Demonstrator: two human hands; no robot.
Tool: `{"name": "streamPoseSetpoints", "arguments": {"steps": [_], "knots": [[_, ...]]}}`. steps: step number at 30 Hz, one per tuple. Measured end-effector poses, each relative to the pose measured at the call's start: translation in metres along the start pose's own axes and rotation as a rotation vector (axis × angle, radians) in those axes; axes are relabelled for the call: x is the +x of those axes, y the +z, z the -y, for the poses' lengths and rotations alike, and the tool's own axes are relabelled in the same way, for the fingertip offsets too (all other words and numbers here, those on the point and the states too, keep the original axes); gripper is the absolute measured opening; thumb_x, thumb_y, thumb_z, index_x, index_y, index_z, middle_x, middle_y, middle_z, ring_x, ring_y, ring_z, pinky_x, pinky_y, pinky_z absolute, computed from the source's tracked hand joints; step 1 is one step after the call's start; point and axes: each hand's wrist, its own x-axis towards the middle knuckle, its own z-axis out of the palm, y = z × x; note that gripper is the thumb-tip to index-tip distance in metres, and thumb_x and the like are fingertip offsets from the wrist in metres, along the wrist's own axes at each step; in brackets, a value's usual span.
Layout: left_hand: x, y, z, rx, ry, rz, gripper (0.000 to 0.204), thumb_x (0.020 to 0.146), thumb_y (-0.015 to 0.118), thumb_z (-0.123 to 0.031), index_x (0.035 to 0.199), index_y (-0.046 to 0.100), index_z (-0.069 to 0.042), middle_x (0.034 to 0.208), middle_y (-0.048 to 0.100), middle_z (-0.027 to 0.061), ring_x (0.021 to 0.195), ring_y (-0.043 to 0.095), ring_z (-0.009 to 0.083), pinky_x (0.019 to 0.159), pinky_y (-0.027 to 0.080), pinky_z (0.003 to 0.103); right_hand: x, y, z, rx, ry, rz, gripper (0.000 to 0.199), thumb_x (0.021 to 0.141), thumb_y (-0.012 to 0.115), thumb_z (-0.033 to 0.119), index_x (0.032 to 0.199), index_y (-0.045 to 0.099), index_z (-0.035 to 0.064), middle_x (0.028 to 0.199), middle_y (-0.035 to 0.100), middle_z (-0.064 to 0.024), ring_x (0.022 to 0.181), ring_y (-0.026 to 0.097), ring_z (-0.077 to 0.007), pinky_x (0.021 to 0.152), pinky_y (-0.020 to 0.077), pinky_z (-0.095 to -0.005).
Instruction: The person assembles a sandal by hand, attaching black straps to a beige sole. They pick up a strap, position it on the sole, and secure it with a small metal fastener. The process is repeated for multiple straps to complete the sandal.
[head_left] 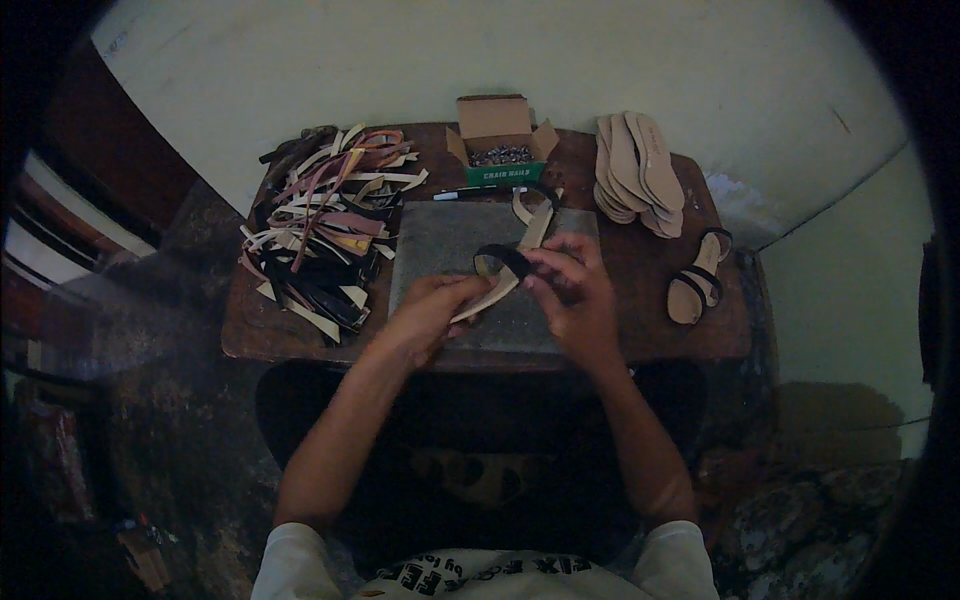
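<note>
The left hand (pixel 425 310) pinches the tan sole's (pixel 495 290) near end; the sole runs diagonally up-right to the right hand (pixel 570 285), whose fingers close on the black strap (pixel 505 257)

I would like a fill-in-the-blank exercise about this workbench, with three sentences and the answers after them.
1. Both hands, the left hand and the right hand, hold a tan insole with a ____ strap across it.
2. The pile of loose straps lies to the ____ of the grey slab.
3. The open cardboard box stands at the ____ edge of the table.

Answers: black; left; far
</note>
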Motion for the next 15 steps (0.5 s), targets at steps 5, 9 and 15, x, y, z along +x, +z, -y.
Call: {"name": "streamPoseSetpoints", "arguments": {"steps": [5, 9, 15], "knots": [[-0.023, 0.016, -0.029, 0.234, -0.080, 0.014, 0.030, 0.095, 0.056, -0.033, 0.104, 0.068, -0.007, 0.095, 0.070, 0.0034, 0.073, 0.059, 0.0083, 0.061, 0.043, 0.023, 0.006, -0.010, 0.005, -0.106, -0.165, -0.006, 0.029, 0.077, 0.073, 0.000, 0.105, 0.069, 0.0073, 0.107, 0.062, -0.0120, 0.095, 0.061, -0.0275, 0.079, 0.0500, -0.0354], [-0.011, -0.001, -0.016, 0.336, 0.278, -0.301, 0.035, 0.096, 0.056, -0.035, 0.098, 0.070, -0.003, 0.094, 0.070, 0.0051, 0.081, 0.062, 0.0108, 0.073, 0.049, 0.030, 0.005, -0.008, 0.004, -0.153, -0.213, -0.046, 0.029, 0.077, 0.073, 0.001, 0.104, 0.070, 0.0083, 0.098, 0.063, -0.0113, 0.091, 0.060, -0.0298, 0.077, 0.0492, -0.0364], [-0.027, 0.027, -0.022, 0.578, 0.566, -0.234, 0.027, 0.093, 0.067, -0.026, 0.094, 0.069, 0.000, 0.085, 0.068, 0.0043, 0.082, 0.060, 0.0096, 0.073, 0.048, 0.027, 0.003, -0.012, 0.003, -0.325, -0.248, -0.006, 0.029, 0.077, 0.073, 0.004, 0.106, 0.070, 0.0077, 0.095, 0.062, -0.0103, 0.087, 0.058, -0.0296, 0.077, 0.0475, -0.0392]]}}
